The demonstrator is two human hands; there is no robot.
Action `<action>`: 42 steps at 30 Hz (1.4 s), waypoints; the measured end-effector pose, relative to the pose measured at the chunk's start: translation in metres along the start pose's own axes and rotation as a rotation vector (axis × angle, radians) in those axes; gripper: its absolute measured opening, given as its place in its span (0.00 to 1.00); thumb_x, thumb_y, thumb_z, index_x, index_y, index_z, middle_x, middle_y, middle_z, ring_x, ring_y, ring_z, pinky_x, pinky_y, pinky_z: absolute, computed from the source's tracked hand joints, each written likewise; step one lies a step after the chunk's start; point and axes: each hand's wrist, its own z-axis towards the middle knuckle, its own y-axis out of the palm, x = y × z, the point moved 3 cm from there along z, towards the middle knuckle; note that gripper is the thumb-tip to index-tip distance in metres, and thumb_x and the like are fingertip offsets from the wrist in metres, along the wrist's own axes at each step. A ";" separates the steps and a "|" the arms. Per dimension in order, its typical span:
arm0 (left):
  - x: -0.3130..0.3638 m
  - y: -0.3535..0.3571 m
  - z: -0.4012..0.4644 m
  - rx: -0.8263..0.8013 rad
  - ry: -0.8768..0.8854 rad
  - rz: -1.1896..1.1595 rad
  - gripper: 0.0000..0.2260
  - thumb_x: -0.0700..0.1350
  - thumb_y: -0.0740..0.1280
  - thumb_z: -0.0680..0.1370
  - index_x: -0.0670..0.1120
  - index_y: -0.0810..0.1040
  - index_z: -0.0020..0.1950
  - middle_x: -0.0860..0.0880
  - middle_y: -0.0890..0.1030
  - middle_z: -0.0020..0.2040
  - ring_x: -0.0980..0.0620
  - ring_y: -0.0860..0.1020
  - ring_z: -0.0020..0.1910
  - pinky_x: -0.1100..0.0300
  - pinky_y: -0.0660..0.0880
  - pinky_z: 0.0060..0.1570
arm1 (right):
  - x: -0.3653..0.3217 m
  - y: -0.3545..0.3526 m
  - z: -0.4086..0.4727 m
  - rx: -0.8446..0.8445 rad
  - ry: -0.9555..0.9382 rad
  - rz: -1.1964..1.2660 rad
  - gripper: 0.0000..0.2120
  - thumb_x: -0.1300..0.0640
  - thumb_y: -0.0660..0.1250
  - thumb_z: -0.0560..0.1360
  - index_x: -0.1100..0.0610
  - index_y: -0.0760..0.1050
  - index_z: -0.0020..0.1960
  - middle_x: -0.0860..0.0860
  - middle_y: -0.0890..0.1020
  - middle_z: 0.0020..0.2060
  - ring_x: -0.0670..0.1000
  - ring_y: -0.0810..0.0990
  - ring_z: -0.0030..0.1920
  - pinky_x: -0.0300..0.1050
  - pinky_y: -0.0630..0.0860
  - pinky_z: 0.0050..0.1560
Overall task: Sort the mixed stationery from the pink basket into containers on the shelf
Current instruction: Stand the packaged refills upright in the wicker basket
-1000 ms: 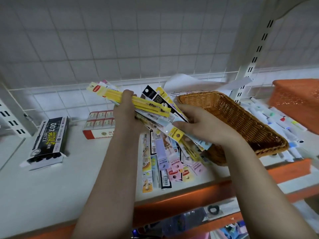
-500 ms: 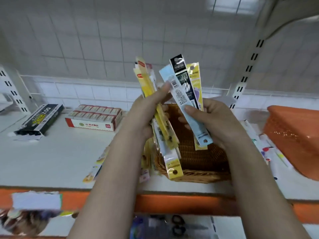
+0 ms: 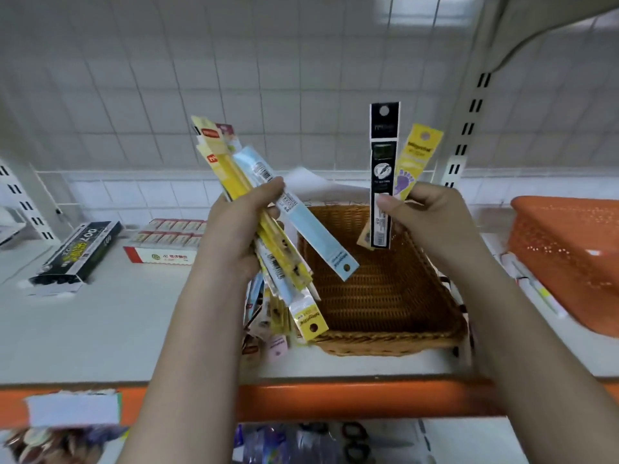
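Both hands are raised above the white shelf (image 3: 100,329), each clamped on packaged stationery. The left hand (image 3: 239,229) holds a thick fanned bundle of packets (image 3: 268,236) — mostly yellow, with one pale blue packet (image 3: 315,236) slanting out toward the right — its grip closed round the bundle's middle, thumb across the front. The right hand (image 3: 432,222) pinches two upright packets between thumb and fingers: a black packet (image 3: 383,162) in front and a yellow packet (image 3: 418,155) tilted just behind it. Both hands hover over the brown wicker basket (image 3: 385,339), which sits near the shelf's front edge, its inside bare. More packets lie on the shelf (image 3: 268,333) against the basket's left side, under the left hand's bundle. Toward the shelf's back left are a red-and-white box (image 3: 160,252) and a black box (image 3: 77,252), well apart from the basket. An orange basket (image 3: 569,256) stands at the right edge — pens (image 3: 536,293) lie beside it.
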 end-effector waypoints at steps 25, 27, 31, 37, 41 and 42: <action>-0.034 0.007 0.027 -0.291 -0.422 -0.147 0.12 0.52 0.68 0.75 0.47 0.77 0.36 0.48 0.79 0.35 0.53 0.77 0.27 0.62 0.77 0.30 | 0.038 0.032 -0.007 -0.554 0.513 -0.522 0.14 0.50 0.65 0.77 0.61 0.79 0.51 0.53 0.82 0.35 0.43 0.78 0.28 0.31 0.72 0.28; -0.037 0.011 0.025 -0.320 -0.406 -0.130 0.13 0.49 0.66 0.77 0.44 0.78 0.36 0.47 0.78 0.31 0.52 0.77 0.26 0.61 0.78 0.29 | 0.018 0.033 0.002 -0.372 0.338 -0.399 0.11 0.48 0.62 0.78 0.54 0.78 0.51 0.48 0.81 0.35 0.39 0.74 0.25 0.28 0.69 0.27; -0.039 0.024 0.025 -0.336 -0.279 -0.036 0.16 0.46 0.68 0.76 0.38 0.74 0.59 0.39 0.80 0.44 0.43 0.81 0.36 0.49 0.81 0.34 | -0.012 0.052 0.001 -0.374 0.288 -0.069 0.12 0.43 0.68 0.70 0.48 0.78 0.49 0.52 0.82 0.37 0.46 0.79 0.33 0.40 0.75 0.33; -0.042 0.029 0.024 -0.446 -0.324 -0.063 0.33 0.53 0.70 0.64 0.37 0.72 0.65 0.35 0.79 0.57 0.38 0.81 0.48 0.43 0.80 0.42 | 0.005 0.057 0.003 -0.377 0.374 -0.138 0.16 0.52 0.73 0.70 0.55 0.76 0.55 0.48 0.76 0.33 0.43 0.74 0.26 0.39 0.72 0.30; -0.047 0.026 0.023 -0.502 -0.350 -0.123 0.21 0.42 0.68 0.68 0.36 0.75 0.59 0.35 0.81 0.51 0.41 0.83 0.41 0.45 0.81 0.39 | 0.010 0.053 -0.001 -0.379 0.369 0.048 0.06 0.60 0.69 0.74 0.56 0.78 0.51 0.54 0.76 0.32 0.43 0.71 0.24 0.34 0.68 0.26; -0.049 0.024 0.023 -0.510 -0.355 -0.139 0.17 0.41 0.68 0.68 0.37 0.77 0.55 0.37 0.83 0.47 0.43 0.83 0.38 0.46 0.81 0.38 | 0.012 0.051 -0.002 -0.380 0.353 0.078 0.05 0.62 0.68 0.75 0.55 0.79 0.50 0.58 0.76 0.33 0.46 0.70 0.25 0.35 0.68 0.26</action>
